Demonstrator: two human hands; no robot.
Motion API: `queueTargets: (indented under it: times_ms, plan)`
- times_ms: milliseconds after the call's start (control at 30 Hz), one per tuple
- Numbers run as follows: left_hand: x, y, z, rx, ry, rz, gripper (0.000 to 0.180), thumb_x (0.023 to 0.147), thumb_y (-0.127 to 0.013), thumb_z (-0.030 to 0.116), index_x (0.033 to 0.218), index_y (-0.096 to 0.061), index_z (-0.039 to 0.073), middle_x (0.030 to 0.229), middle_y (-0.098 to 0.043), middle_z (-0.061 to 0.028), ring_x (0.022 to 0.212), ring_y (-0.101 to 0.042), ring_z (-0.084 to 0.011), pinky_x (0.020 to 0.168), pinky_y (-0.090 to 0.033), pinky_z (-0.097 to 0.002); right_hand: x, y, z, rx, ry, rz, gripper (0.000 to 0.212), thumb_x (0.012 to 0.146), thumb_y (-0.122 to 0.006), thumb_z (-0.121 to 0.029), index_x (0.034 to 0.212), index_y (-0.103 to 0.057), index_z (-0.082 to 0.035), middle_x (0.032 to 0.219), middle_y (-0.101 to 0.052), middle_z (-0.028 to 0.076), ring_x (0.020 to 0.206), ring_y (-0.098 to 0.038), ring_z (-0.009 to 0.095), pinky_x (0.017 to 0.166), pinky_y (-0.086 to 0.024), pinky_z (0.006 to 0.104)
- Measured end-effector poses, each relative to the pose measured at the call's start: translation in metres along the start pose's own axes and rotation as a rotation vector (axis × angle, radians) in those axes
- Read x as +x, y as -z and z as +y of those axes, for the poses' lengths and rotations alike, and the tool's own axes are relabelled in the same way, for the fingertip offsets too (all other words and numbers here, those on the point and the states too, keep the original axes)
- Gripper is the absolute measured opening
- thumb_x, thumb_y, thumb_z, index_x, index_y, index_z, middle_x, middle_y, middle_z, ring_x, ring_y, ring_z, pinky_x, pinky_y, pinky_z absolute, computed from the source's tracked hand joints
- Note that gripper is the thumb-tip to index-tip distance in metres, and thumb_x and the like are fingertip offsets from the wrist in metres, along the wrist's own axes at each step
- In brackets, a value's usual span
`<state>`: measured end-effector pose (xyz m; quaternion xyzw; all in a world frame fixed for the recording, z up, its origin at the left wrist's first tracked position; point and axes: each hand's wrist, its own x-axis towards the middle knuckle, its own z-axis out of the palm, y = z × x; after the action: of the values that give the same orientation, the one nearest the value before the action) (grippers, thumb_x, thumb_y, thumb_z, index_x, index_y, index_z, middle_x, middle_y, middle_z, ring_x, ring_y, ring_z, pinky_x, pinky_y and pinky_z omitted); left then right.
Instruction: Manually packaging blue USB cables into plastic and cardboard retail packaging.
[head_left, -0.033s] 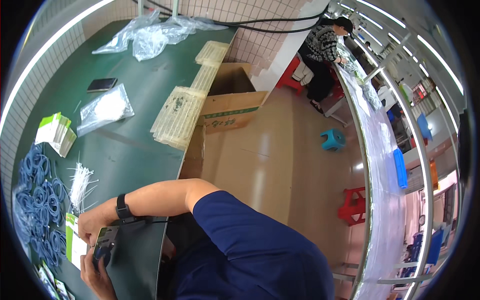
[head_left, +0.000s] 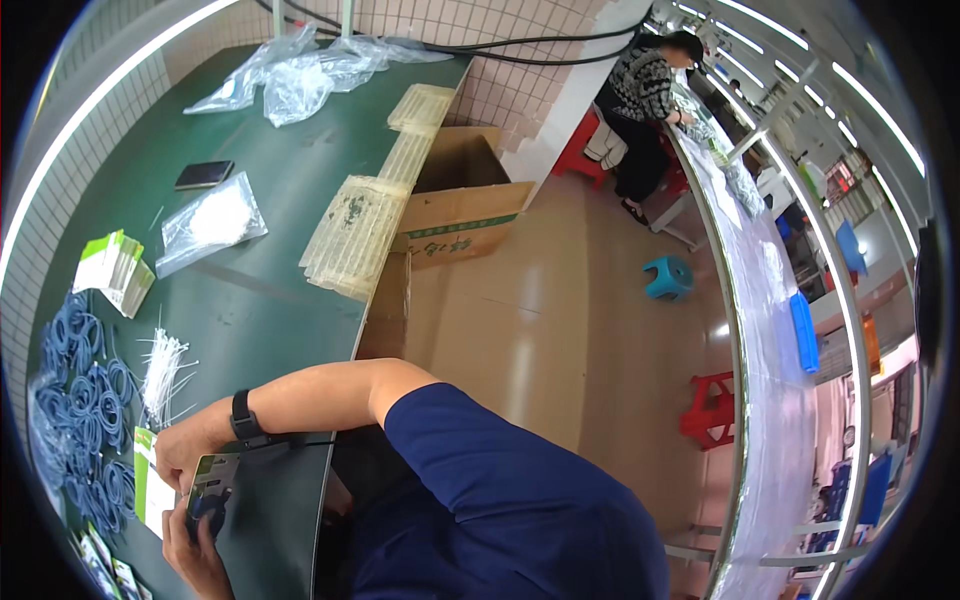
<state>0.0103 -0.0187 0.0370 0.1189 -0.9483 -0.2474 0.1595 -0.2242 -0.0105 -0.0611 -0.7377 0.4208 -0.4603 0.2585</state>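
One thumb and the fingers of our left hand point(head_left: 190, 553) clamp a dark card point(head_left: 212, 482), our right hand point(head_left: 190, 440) curls by its top edge, gripping or not we cannot tell, in apparent card handling, next likely needing steadiness beside the green-white card point(head_left: 152, 495) left of both.

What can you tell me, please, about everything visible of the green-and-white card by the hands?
The green-and-white card looks like thin printed card or paper, longer than wide, green along its left side and mostly white otherwise. It is at the green table, long side roughly up and down the picture, just right of the coiled blue cables; whether it lies flat is unclear. The right hand and left hand overlap its right side in view, hiding part, so contact cannot be told.
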Motion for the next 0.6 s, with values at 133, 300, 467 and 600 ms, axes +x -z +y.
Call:
queueTargets:
  times_ms: [133,300,467,600]
  plan:
    - [-0.016,0.011,0.009,-0.038,0.016,0.036,0.023,0.094,-0.062,-0.006,0.117,-0.062,-0.006,0.096,-0.061,-0.0140,0.088,-0.062,-0.0255,0.081,-0.050,-0.0346,0.014,0.004,-0.027,-0.036,0.050,-0.065,0.011,0.078,-0.078,-0.014,0.084,-0.082,-0.006,0.079,-0.076,0.012,0.075,-0.072,0.025,0.067,-0.054,0.0402]
    - [-0.037,0.021,0.018,-0.233,0.026,0.067,0.017,0.097,-0.059,-0.002,0.114,-0.061,-0.006,0.096,-0.060,-0.0082,0.090,-0.058,-0.0165,0.082,-0.049,-0.0303,-0.001,0.008,-0.063,-0.243,0.249,-0.020,0.014,0.079,-0.077,-0.017,0.088,-0.082,-0.008,0.081,-0.077,0.012,0.077,-0.072,0.028,0.068,-0.053,0.0417]
    - [-0.046,0.009,0.028,-0.246,-0.010,0.028,0.012,0.100,-0.057,0.001,0.111,-0.060,-0.004,0.098,-0.059,-0.0051,0.092,-0.055,-0.0130,0.083,-0.048,-0.0266,-0.027,0.015,-0.091,-0.392,0.272,-0.025,0.015,0.078,-0.078,-0.019,0.088,-0.081,-0.009,0.083,-0.077,0.013,0.077,-0.072,0.032,0.068,-0.053,0.0439]
    - [-0.043,0.004,0.029,-0.242,-0.016,0.004,0.010,0.102,-0.057,0.003,0.109,-0.059,-0.003,0.098,-0.058,-0.0049,0.092,-0.055,-0.0128,0.084,-0.047,-0.0258,-0.037,0.022,-0.098,-0.415,0.237,-0.031,0.015,0.078,-0.078,-0.020,0.088,-0.081,-0.009,0.084,-0.077,0.013,0.078,-0.072,0.032,0.069,-0.054,0.0449]
